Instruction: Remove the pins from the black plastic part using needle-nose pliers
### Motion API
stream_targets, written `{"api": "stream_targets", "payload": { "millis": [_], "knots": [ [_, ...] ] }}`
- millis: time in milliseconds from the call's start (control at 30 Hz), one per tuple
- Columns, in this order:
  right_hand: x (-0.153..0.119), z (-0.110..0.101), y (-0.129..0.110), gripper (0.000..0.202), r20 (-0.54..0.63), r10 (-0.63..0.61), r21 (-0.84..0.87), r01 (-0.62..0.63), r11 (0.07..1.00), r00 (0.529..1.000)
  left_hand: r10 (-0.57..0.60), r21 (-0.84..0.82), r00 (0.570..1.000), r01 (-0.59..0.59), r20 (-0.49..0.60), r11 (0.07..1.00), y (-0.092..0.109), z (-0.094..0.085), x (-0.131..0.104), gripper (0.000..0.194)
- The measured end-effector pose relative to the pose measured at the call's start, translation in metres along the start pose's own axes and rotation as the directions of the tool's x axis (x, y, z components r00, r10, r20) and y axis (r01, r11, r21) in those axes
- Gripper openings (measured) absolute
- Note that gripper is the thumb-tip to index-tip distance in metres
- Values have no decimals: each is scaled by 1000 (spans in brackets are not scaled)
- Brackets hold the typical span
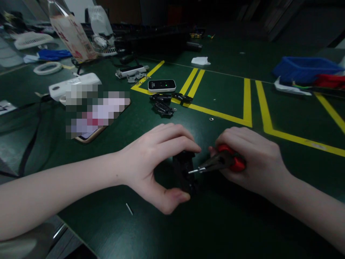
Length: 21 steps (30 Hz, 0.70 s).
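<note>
Left hand (159, 162) is clamped on a small black plastic block (184, 172) standing upright on the dark green surface (229, 100), thumb below, fingers above. Right hand (250, 158) is closed around red-handled needle-nose pliers (218, 163). Their tips grip a short silver metal pin (192, 171), lying horizontally and pointing left, touching the block's right face. Loose black parts (163, 106) lie well apart, beyond the hands.

Your left hand (155, 160) and right hand (252, 158) are bare, without gloves, rings or a watch, and both forearms show no sleeves up to the frame edge.
</note>
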State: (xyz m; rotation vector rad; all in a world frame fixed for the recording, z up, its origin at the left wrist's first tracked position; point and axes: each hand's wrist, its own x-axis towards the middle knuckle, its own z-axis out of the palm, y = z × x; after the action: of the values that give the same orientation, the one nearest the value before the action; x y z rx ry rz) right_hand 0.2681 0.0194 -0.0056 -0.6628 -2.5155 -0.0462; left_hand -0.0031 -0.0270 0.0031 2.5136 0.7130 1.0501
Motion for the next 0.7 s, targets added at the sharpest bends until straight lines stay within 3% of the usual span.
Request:
{"api": "stream_targets", "payload": {
  "millis": [233,367,533,700],
  "knots": [
    [3,-3,0,10,10,-92,-74,92,993,996,10,71,999,-13,44,997,0,-1,2,51],
    [3,-4,0,9,14,-47,-56,48,997,999,23,68,999,-25,38,997,-1,-1,2,50],
    [1,-4,3,12,23,46,-26,-46,999,999,-13,-42,993,19,119,999,-1,-2,5,36],
    [1,-3,7,9,3,17,-30,-17,999,1000,-32,17,978,29,205,999,-3,-2,6,13]
  ]
}}
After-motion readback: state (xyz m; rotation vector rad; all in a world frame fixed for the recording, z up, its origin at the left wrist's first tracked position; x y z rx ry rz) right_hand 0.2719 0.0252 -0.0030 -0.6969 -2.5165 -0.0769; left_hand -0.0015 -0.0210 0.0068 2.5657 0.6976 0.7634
